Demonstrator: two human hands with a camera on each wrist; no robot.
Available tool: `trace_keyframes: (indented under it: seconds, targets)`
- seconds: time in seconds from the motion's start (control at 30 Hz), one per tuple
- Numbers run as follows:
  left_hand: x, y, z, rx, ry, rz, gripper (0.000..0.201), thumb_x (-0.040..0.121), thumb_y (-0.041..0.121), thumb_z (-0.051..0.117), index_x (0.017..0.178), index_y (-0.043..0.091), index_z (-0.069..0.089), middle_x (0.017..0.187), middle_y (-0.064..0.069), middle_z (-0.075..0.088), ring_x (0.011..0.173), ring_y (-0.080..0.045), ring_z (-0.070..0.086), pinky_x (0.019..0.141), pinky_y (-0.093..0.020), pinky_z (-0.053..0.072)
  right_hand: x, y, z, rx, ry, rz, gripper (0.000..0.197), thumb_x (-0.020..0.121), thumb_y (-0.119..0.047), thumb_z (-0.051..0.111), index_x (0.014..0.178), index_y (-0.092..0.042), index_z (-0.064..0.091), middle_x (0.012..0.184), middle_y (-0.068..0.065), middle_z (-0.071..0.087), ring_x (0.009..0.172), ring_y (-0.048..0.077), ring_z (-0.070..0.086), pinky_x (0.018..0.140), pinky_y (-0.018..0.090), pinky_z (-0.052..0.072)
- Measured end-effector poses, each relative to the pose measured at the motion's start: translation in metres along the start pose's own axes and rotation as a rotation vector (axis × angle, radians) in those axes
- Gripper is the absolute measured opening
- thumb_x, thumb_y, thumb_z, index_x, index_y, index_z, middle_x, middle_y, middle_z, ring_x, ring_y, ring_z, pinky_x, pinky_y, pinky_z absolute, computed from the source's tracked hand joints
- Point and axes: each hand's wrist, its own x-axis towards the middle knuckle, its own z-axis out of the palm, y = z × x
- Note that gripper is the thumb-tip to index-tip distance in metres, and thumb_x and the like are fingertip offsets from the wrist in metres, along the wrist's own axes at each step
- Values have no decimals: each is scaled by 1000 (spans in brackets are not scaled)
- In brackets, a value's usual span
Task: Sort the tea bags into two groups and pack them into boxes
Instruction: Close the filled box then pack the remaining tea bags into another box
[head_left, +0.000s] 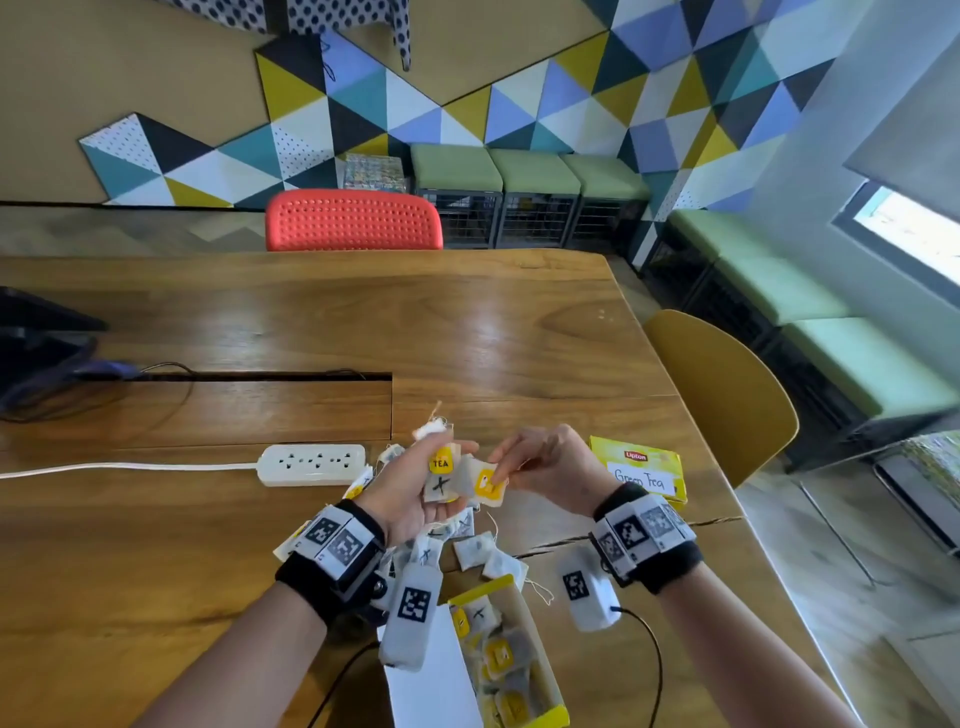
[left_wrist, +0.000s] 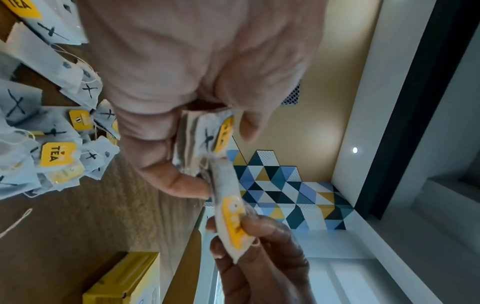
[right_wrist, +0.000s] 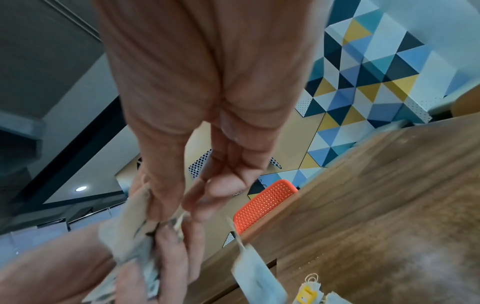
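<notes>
My left hand (head_left: 423, 486) is raised over the table and grips a small stack of tea bags (head_left: 440, 475) marked with black crosses (left_wrist: 205, 139). My right hand (head_left: 545, 475) pinches a single tea bag (head_left: 483, 483) with a yellow tag (left_wrist: 233, 222) and holds it against that stack. More tea bags (head_left: 472, 551), some with crosses, lie loose on the table under my hands (left_wrist: 52, 131). An open yellow box (head_left: 506, 660) near the front edge holds several bags. A shut yellow box labelled Green Tea (head_left: 641, 473) lies to the right.
A white power strip (head_left: 311, 464) with its cable lies left of my hands. The wooden table (head_left: 467, 332) has a cable slot in the middle. A red chair (head_left: 353, 221) stands at the far side, a yellow chair (head_left: 727, 395) at the right. Dark gear sits far left (head_left: 36, 353).
</notes>
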Motion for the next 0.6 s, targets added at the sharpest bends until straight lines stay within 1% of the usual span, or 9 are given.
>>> trace_keyframes:
  seconds: [0.07,0.17,0.2,0.27,0.3,0.33,0.43,0.53,0.6]
  targets:
    - [-1,0,2,93,-9,35,17,95,26,58,99,15,70,91,-7,66,72,-16,62,56,-24,54,1,-3,-1,-14,1,1,28,72,7,72,71,-20,77,83,-3,71,74,6,65,73,23,51]
    - [-4,-5,4,113,-31,73,16,89,12,66,105,9,67,93,-7,68,79,-14,65,59,-21,55,2,-5,3,-89,45,55,29,72,-8,67,71,-36,75,78,6,73,69,22,65,71,41,54]
    - [-5,-7,5,95,-38,92,16,88,7,66,104,8,66,91,-8,68,80,-14,66,60,-20,55,2,-6,4,-100,48,94,28,73,-10,63,74,-36,74,77,10,73,66,26,63,70,43,54]
    - [-6,-11,5,33,-28,138,13,87,-2,64,98,5,64,88,-9,67,80,-16,65,62,-19,56,2,-11,6,-8,51,163,25,80,0,59,85,-19,74,78,16,70,63,21,60,65,35,55]
    - [-6,-12,4,1,-9,157,12,87,-4,63,96,4,63,88,-11,67,80,-17,65,62,-19,56,2,-13,8,43,51,183,17,83,4,60,90,-8,71,79,16,67,62,17,59,61,29,54]
    - [-6,-12,3,-18,6,168,12,87,-4,62,98,1,62,91,-12,67,81,-18,66,63,-20,57,1,-15,10,69,61,190,12,83,4,64,92,-3,67,79,14,66,62,15,60,60,26,54]
    - [-7,-10,0,-40,27,154,13,88,5,65,99,-2,62,100,-15,67,86,-19,67,64,-24,59,1,-15,12,63,89,176,24,76,11,70,82,-12,62,72,3,66,61,10,63,66,34,57]
    - [-11,-2,-7,-30,71,91,25,94,26,60,97,2,63,107,-14,64,97,-26,65,70,-34,61,5,-23,6,2,19,125,30,77,9,71,73,-20,65,70,0,67,60,4,63,66,22,53]
    - [-15,2,-10,-10,32,41,36,98,39,50,101,5,63,107,-15,66,94,-27,65,79,-40,58,11,-32,7,-90,-51,93,29,77,1,75,71,-27,68,71,-2,70,64,3,63,67,19,51]
